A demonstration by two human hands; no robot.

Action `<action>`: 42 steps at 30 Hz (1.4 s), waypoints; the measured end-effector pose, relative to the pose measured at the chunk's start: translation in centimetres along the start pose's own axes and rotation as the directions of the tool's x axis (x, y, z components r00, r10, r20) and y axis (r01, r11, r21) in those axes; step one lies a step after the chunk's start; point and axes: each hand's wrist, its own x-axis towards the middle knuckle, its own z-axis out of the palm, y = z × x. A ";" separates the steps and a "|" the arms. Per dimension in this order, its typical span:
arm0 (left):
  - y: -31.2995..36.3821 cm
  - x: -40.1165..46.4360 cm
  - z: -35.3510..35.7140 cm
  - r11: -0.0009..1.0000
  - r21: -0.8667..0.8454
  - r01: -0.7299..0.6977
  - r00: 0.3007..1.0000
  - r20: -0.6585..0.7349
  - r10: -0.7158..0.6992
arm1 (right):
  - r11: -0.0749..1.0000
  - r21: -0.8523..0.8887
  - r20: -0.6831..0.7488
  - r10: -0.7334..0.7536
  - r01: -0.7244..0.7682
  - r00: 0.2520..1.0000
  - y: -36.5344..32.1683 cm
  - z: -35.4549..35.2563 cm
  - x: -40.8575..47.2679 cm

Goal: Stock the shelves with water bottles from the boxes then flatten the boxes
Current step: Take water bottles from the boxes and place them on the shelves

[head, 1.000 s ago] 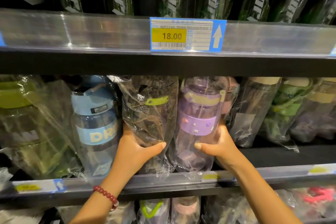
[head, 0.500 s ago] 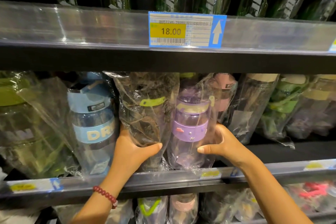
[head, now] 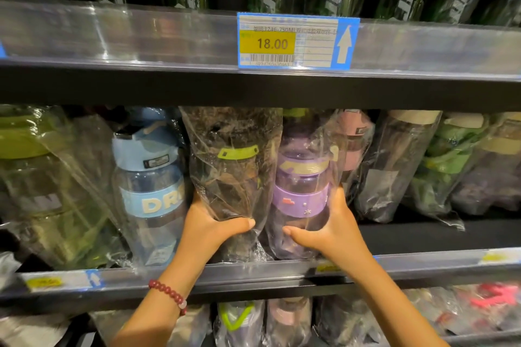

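Two bagged water bottles stand side by side on the middle shelf (head: 423, 262). My left hand (head: 208, 228) grips the lower part of a dark bottle with a green tab (head: 236, 166), thumb across its front. My right hand (head: 329, 231) grips the base of a clear bottle with purple bands (head: 301, 186), fingers round its right side. Both bottles are upright in crinkled clear plastic bags, touching each other. A red bead bracelet is on my left wrist.
A blue bottle marked "DR" (head: 149, 186) stands left of my hands, a green-lidded one (head: 33, 172) further left. Pink (head: 355, 138), clear and green bottles fill the right. A bare gap of shelf lies at right front. The upper shelf rail carries an 18.00 price tag (head: 296, 42).
The purple bottle has moved further back onto the shelf, beside the dark bottle. My right hand slid in with it; my left hand kept its grip.
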 end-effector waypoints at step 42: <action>0.9 -2.4 1.3 0.913 0.407 -0.010 0.980 -0.179 0.091 | 0.984 0.154 0.044 0.079 -0.085 0.996 0.5 -1.0 -0.6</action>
